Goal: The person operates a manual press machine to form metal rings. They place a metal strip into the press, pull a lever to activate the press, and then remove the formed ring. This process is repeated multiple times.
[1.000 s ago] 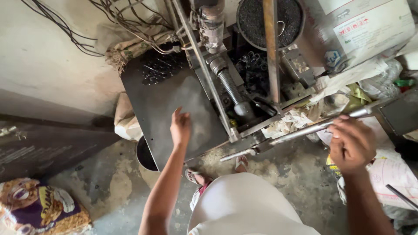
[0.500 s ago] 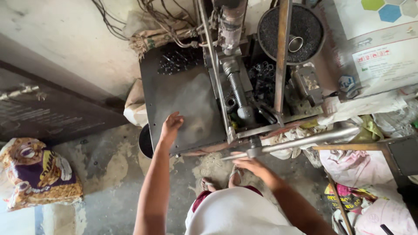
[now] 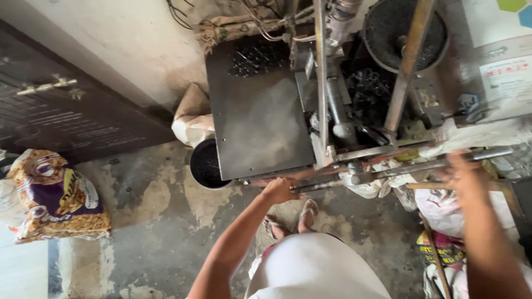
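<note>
Standing at twelve o'clock, the grey metal machine (image 3: pixel 260 122) fills the view. Its long steel lever (image 3: pixel 404 169) runs toward three o'clock, where the blurred right hand (image 3: pixel 468 180) grasps it. The left hand (image 3: pixel 280 190) clenches the machine's front edge.

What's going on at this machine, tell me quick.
A person stands at a grimy metal machine, seen from above. The left hand rests at the near edge of its flat steel plate. The right hand, blurred, is at a long metal lever bar sticking out to the right. A dark bucket sits on the floor under the plate; a printed sack lies to the left.
</note>
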